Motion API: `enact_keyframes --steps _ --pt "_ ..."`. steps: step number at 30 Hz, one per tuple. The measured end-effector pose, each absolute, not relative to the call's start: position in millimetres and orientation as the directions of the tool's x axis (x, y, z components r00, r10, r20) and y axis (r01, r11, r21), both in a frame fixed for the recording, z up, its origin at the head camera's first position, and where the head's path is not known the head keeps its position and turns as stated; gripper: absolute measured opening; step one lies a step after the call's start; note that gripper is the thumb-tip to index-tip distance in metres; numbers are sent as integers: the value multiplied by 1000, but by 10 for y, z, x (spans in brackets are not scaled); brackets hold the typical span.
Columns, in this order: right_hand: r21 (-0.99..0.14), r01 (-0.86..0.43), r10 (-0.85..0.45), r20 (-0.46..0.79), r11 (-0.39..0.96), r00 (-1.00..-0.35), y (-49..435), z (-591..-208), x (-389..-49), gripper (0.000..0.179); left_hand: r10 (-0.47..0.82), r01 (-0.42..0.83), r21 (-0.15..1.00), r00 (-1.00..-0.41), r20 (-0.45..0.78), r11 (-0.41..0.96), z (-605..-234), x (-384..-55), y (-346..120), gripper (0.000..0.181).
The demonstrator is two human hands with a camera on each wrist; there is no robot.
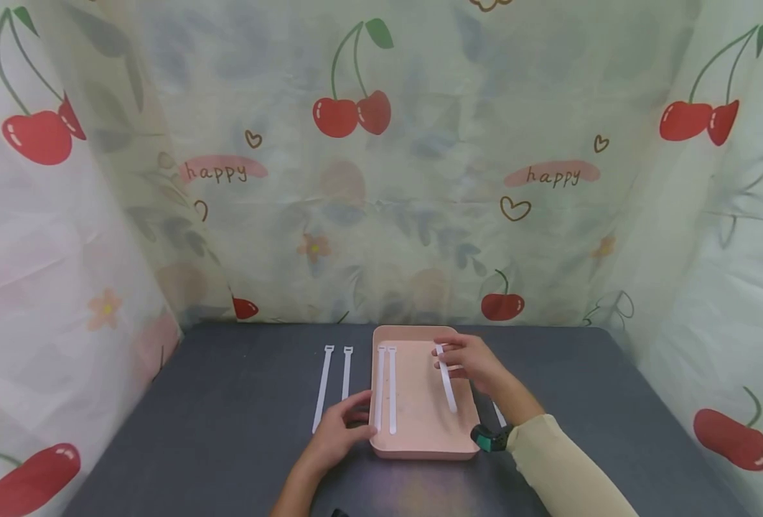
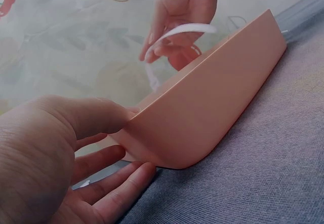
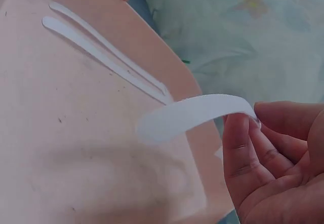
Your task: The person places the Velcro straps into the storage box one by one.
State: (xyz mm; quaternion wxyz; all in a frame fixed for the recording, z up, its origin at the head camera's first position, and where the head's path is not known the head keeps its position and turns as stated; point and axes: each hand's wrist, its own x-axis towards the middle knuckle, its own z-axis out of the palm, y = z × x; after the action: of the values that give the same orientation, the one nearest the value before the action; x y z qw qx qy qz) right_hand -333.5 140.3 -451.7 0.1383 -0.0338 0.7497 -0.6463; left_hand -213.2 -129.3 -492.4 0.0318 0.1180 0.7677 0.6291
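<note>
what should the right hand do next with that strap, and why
Probably lower the white strap into the pink tray, alongside the two straps lying there: the right hand pinches it by one end above the tray, there is bare room right of that pair, and the left hand holds the tray's left side.

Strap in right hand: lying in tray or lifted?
Lifted: the right hand pinches one end of the white strap, which arches above the tray.
</note>
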Motion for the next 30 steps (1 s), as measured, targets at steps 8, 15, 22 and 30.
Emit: enact_keyframes --steps 8,15,22,30 --pt "-967 216 -178 -239 138 -955 1286 -4728 -3419 41 207 148 971 -972 108 189 -5234 -2290 -1312 61" --pt "-965 213 -144 -235 154 -961 1223 -4847 -3434 39 215 163 973 -969 126 165 -5286 -2296 -1306 62" --pt "-968 232 -163 -246 101 -956 1170 -4968 -3436 37 213 142 976 -971 106 163 -5286 -2293 -1308 62" --pt "-964 242 -171 -258 107 -951 1106 -5016 -3445 35 207 159 972 -971 122 175 -5276 -2293 -1305 63"
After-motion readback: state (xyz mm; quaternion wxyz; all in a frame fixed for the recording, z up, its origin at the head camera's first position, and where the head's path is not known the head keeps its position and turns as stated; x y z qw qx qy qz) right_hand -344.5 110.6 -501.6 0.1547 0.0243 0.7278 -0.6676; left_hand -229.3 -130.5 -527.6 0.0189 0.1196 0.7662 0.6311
